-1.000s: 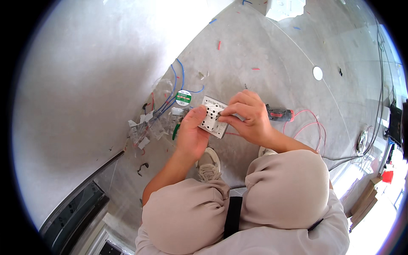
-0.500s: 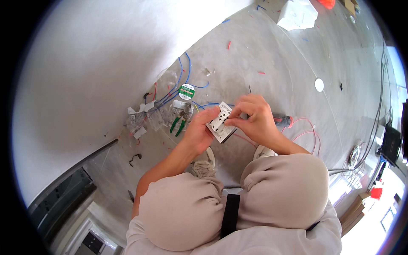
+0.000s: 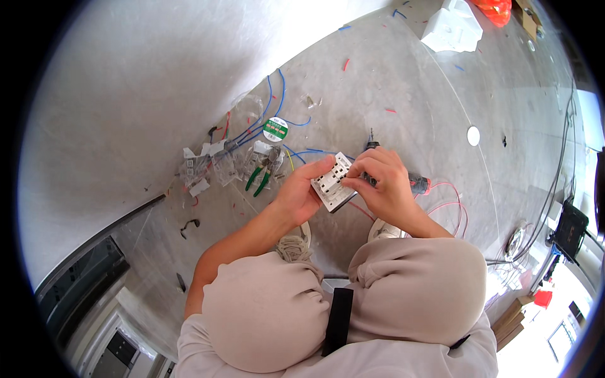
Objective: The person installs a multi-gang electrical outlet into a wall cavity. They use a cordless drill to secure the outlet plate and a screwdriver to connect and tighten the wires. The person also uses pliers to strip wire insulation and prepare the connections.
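My left hand (image 3: 301, 194) is closed round the left edge of a white wall socket or switch panel (image 3: 331, 191), with the thumb along its upper side. The panel is tilted, its back with small dark terminal holes facing up. My right hand (image 3: 386, 188) is closed in a pinch against the panel's right side. Whatever lies between those fingertips, if anything, is too small to make out. Under the right hand, partly hidden, a dark power drill (image 3: 418, 183) with a red trim lies on the floor, its bit pointing away.
Green-handled pliers (image 3: 259, 179), a round green-and-white tape roll (image 3: 275, 129) and clear plastic packaging (image 3: 220, 162) lie on the left. Blue wires (image 3: 280, 94) come from beside the wall. Red wire (image 3: 455, 205) curls at right. A white box-like piece (image 3: 452, 28) stands far off.
The view has shifted slightly, uncovering more of the drill's bit. Both hands stay at the panel, with the right fingers still pinched against it.
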A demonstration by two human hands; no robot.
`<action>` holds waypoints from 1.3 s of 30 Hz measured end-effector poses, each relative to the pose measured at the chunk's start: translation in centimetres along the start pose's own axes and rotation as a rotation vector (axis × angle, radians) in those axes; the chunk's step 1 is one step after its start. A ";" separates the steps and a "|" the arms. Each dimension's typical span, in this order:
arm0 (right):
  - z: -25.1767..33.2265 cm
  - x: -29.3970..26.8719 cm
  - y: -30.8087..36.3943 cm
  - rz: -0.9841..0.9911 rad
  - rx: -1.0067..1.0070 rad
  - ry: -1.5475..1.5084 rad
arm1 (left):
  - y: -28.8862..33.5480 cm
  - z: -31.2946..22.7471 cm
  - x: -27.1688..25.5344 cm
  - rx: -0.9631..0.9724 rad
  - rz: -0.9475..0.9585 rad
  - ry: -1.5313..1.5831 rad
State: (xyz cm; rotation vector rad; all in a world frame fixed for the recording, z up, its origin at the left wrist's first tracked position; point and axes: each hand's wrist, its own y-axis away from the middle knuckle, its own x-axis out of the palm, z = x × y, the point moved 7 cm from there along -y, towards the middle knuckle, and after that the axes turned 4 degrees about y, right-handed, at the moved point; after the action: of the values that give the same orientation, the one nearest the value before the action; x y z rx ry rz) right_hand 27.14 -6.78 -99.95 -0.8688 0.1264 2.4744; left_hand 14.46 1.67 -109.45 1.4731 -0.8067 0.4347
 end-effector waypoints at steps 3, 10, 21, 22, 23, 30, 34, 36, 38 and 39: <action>0.2 -0.3 0.0 -0.033 -0.033 -0.008 | 0.0 -0.1 0.4 -0.001 0.011 0.001; 0.7 -0.7 0.0 -0.016 -0.025 0.024 | 0.2 -0.4 0.8 0.028 -0.016 -0.048; -0.5 -1.7 -0.4 0.025 0.136 -0.233 | 0.3 -1.6 0.8 0.189 -0.024 -0.149; -0.2 -1.9 -0.5 0.023 0.091 -0.205 | 0.7 -1.8 1.2 0.223 -0.041 -0.164; 0.4 -2.4 -0.6 -0.022 -0.007 -0.127 | 1.2 -2.1 1.7 0.275 -0.039 -0.179; 4.0 -4.2 0.0 -0.332 -0.406 0.196 | 4.5 -4.2 5.4 0.668 -0.012 -0.392; 4.2 -4.6 0.2 -0.399 -0.422 0.242 | 5.5 -4.8 6.7 0.806 -0.022 -0.546; 4.2 -4.7 0.1 -0.386 -0.412 0.233 | 5.4 -4.8 6.6 0.824 -0.011 -0.534; 4.2 -4.6 0.1 -0.368 -0.405 0.214 | 5.3 -4.7 6.5 0.832 -0.003 -0.529; 4.0 -4.6 0.0 -0.357 -0.404 0.199 | 5.3 -4.7 6.5 0.831 0.000 -0.529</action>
State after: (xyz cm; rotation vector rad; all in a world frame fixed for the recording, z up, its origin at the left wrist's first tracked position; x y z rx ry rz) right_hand 27.96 -7.76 -93.97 -1.1869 -0.4382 2.1035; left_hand 16.13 5.28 -100.75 2.4239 -1.1068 0.4019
